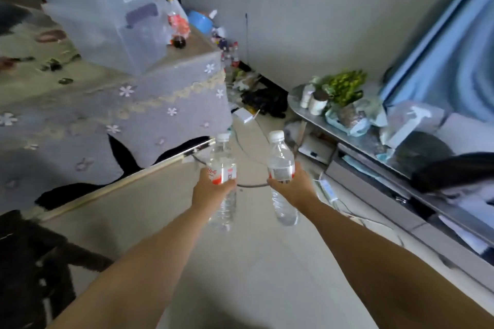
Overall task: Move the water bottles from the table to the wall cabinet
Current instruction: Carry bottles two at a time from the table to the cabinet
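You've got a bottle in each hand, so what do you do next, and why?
Probably keep carrying both onward to find the cabinet. The left hand grips one water bottle and the right hand grips the other bottle, both held over the floor, and no wall cabinet shows yet.

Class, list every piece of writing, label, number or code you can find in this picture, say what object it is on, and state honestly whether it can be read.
Nothing can be quoted with certainty.
Left bottle, held by the left hand: red and white label with red characters and a small code square, too blurred to read.
Right bottle, held by the right hand: label with a barcode, digits too small.
Clear plastic container on the table: dark and white sticker, print blurred.
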Demonstrator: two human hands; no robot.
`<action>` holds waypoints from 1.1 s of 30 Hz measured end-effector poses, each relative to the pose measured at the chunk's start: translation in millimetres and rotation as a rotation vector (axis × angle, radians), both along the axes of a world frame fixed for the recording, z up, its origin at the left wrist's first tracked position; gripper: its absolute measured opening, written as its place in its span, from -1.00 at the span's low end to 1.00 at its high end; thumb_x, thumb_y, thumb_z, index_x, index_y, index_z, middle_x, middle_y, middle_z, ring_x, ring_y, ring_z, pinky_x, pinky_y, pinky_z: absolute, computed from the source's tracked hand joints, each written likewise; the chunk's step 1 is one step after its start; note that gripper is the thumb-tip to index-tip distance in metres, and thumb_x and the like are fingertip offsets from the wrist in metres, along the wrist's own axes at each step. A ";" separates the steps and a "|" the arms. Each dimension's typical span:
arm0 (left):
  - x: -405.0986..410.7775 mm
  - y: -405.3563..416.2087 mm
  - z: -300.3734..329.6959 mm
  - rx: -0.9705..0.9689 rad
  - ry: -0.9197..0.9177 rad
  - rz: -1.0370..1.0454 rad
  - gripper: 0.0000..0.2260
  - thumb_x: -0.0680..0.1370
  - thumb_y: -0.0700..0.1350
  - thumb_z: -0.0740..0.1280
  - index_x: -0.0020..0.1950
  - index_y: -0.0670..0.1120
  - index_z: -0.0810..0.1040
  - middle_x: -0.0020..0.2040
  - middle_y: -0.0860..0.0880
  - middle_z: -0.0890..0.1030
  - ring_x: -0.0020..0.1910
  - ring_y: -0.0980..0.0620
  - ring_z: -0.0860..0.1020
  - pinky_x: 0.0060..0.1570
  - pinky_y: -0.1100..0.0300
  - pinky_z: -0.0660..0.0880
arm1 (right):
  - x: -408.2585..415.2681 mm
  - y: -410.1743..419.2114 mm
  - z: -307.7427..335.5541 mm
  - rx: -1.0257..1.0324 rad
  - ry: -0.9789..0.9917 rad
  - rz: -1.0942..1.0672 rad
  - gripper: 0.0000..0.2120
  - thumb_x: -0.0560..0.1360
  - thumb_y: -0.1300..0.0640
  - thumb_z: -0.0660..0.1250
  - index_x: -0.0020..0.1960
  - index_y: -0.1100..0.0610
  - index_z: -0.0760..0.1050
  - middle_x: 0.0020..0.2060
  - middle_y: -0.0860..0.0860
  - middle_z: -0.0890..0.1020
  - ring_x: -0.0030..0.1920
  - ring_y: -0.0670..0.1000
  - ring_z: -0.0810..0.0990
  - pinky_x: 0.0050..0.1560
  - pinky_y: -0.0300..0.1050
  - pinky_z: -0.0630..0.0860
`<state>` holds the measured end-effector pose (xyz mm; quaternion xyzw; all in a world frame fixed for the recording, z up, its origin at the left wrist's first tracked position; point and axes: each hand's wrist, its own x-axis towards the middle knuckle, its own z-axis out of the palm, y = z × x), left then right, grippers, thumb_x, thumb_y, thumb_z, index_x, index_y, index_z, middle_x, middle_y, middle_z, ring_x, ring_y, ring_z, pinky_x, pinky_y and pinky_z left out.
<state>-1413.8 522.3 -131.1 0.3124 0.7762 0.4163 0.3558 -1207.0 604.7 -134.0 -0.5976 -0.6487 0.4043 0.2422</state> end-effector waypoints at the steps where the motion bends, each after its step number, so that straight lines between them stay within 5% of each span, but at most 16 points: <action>1: 28.2 11.6 -2.0 -0.001 -0.010 -0.052 -0.49 0.31 0.10 0.50 0.16 0.06 0.36 -0.03 0.07 0.56 -0.12 0.10 0.56 -0.22 0.24 0.42 | 31.0 2.2 -0.9 -0.008 -0.008 -0.047 -0.41 0.27 -0.15 0.53 0.15 0.00 0.31 -0.08 -0.05 0.54 -0.09 0.01 0.53 -0.16 -0.17 0.39; 5: 130.8 47.5 -5.2 -0.016 -0.021 -0.238 -0.55 0.33 0.09 0.50 0.08 0.09 0.35 -0.11 0.13 0.55 -0.20 0.19 0.51 -0.30 0.27 0.38 | 137.4 0.9 1.1 -0.031 -0.031 -0.231 -0.36 0.27 -0.17 0.51 0.19 0.01 0.30 -0.05 -0.03 0.53 -0.09 0.03 0.54 -0.12 -0.08 0.44; 11: 280.5 90.8 -2.1 -0.029 0.017 -0.574 -0.54 0.33 0.06 0.52 0.08 0.02 0.38 -0.04 0.02 0.58 -0.06 -0.07 0.57 -0.01 0.10 0.50 | 283.4 -27.6 9.1 -0.033 0.002 -0.512 -0.34 0.29 -0.12 0.52 0.27 0.05 0.32 0.05 0.02 0.53 -0.01 0.06 0.53 -0.05 -0.06 0.42; 14: 351.6 99.4 -0.9 -0.032 0.030 -0.732 -0.50 0.30 0.06 0.54 0.12 0.02 0.40 -0.03 0.04 0.57 -0.10 -0.04 0.54 -0.08 0.16 0.44 | 344.0 -54.5 7.3 -0.036 0.045 -0.677 -0.37 0.31 -0.06 0.54 0.25 0.06 0.33 0.07 0.03 0.55 0.01 0.05 0.55 -0.04 -0.06 0.46; 20: 469.4 108.8 -2.1 -0.044 0.043 -1.017 -0.51 0.30 0.10 0.54 0.11 0.06 0.39 -0.08 0.10 0.54 -0.28 0.17 0.48 -0.36 0.28 0.35 | 432.0 -96.3 6.2 -0.023 0.088 -0.922 -0.39 0.32 0.02 0.55 0.23 0.04 0.30 0.06 0.03 0.53 0.01 0.02 0.56 -0.22 -0.27 0.40; 27: 597.8 128.2 10.0 -0.037 0.090 -1.309 -0.48 0.30 0.10 0.53 0.17 0.08 0.40 -0.05 0.09 0.49 -0.13 0.02 0.46 -0.11 0.18 0.37 | 515.8 -125.6 18.8 -0.013 0.008 -1.177 -0.32 0.30 -0.04 0.55 0.29 0.08 0.32 0.13 0.08 0.53 0.08 0.09 0.54 0.06 -0.01 0.48; 33: 695.7 113.8 18.8 -0.029 0.006 -1.538 -0.50 0.36 0.04 0.52 0.21 -0.04 0.43 -0.01 0.05 0.60 -0.08 0.02 0.57 -0.13 0.14 0.53 | 574.7 -171.4 20.7 -0.002 -0.051 -1.421 -0.35 0.30 -0.09 0.54 0.26 0.06 0.32 0.08 0.07 0.56 -0.01 0.07 0.53 -0.05 -0.05 0.43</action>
